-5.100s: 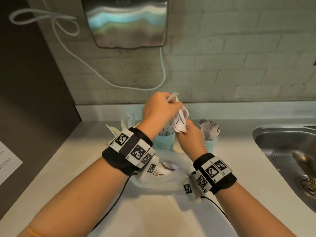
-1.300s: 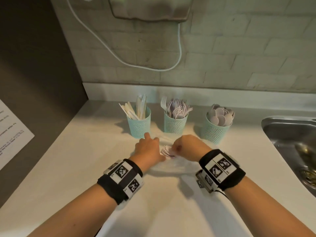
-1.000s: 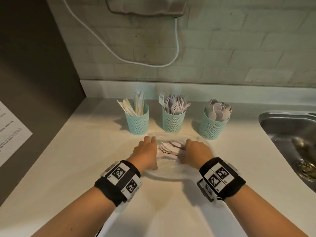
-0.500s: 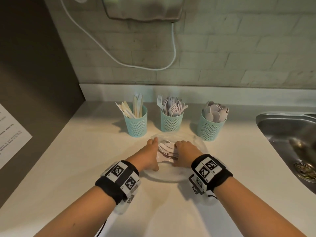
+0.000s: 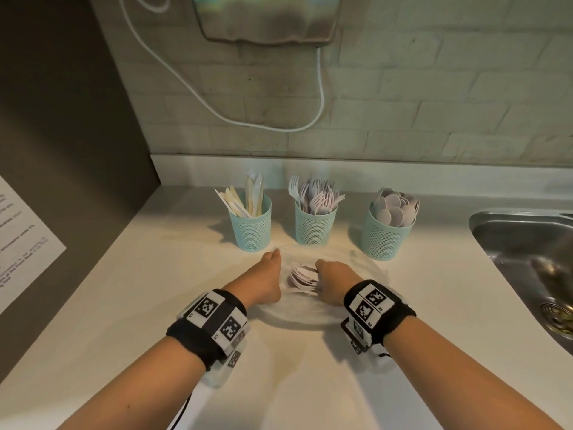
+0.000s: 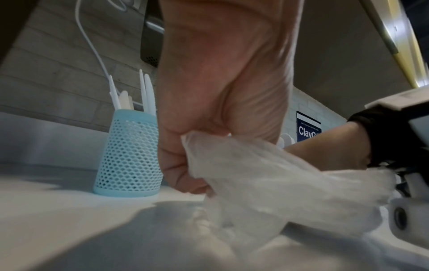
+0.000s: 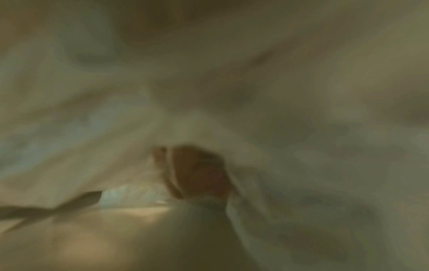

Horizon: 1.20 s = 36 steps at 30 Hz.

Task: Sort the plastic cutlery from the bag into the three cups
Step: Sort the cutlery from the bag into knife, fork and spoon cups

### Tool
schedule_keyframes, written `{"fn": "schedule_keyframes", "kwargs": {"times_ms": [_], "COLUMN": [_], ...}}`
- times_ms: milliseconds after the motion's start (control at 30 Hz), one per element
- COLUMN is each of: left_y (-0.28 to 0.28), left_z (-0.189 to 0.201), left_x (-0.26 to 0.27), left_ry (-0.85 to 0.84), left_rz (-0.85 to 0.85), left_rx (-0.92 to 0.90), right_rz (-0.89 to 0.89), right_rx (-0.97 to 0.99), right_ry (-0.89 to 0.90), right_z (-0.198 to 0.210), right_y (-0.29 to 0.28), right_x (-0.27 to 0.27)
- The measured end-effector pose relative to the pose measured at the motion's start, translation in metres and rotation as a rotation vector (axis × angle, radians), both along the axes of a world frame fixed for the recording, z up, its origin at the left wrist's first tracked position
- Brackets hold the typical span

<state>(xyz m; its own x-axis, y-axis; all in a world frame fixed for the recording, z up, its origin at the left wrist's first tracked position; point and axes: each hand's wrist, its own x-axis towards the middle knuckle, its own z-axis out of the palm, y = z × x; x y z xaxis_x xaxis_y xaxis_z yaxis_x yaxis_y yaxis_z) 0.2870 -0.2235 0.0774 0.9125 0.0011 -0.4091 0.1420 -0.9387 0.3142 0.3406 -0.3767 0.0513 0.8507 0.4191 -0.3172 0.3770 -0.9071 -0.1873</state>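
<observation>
Three teal mesh cups stand in a row at the back: the knife cup (image 5: 250, 226), the fork cup (image 5: 314, 225) and the spoon cup (image 5: 387, 235). In front of them a clear plastic bag (image 5: 310, 311) lies flat on the counter. My left hand (image 5: 268, 280) grips the bag's left edge; in the left wrist view the bag's film (image 6: 267, 174) is bunched in its curled fingers (image 6: 181, 165). My right hand (image 5: 333, 282) is inside the bag, curled round the handles of a pale cutlery bundle (image 5: 302, 277). The right wrist view is blurred by the film, with only fingers (image 7: 197, 174) showing.
A steel sink (image 5: 527, 243) is sunk into the counter at the right. A dark wall with a paper notice (image 5: 21, 243) closes off the left. A metal dispenser (image 5: 266, 17) and a white cable (image 5: 217, 110) hang on the brick wall above the cups.
Five seconds ago both hands held forks over the fork cup. They have since come down to the bag; over the last second the right hand closed on the cutlery inside it.
</observation>
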Motion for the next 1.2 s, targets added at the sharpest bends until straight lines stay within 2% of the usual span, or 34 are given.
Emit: {"fn": "schedule_keyframes", "kwargs": {"times_ms": [267, 700, 767, 833, 900, 1000, 1067, 1100, 1200], "left_y": [0.003, 0.002, 0.005, 0.008, 0.008, -0.001, -0.016, -0.023, -0.042], "left_z": [0.005, 0.007, 0.01, 0.016, 0.027, 0.053, 0.075, 0.082, 0.086], "left_x": [0.002, 0.006, 0.008, 0.009, 0.013, 0.019, 0.019, 0.019, 0.022], "left_ry": [0.049, 0.092, 0.078, -0.004, -0.208, -0.529, -0.577, -0.585, -0.606], "left_rz": [-0.004, -0.066, -0.041, 0.02, 0.096, 0.121, 0.106, 0.106, 0.176], "left_rx": [0.1, 0.225, 0.19, 0.143, 0.008, -0.518, -0.859, -0.952, -1.046], "right_rz": [0.064, -0.139, -0.16, -0.172, -0.171, -0.157, -0.158, -0.161, -0.157], "right_rx": [0.187, 1.032, 1.166, 1.269, 1.349, 1.455, 1.51, 1.527, 1.533], "right_ry": [-0.063, -0.049, -0.025, 0.008, 0.06, 0.143, 0.184, 0.197, 0.23], "right_z": [0.015, 0.061, 0.068, 0.075, 0.079, 0.081, 0.079, 0.078, 0.071], "right_y": [-0.026, -0.054, -0.055, -0.055, -0.054, -0.049, -0.043, -0.04, -0.033], "right_x": [0.006, 0.006, 0.005, 0.003, 0.001, -0.001, -0.001, -0.001, -0.004]}}
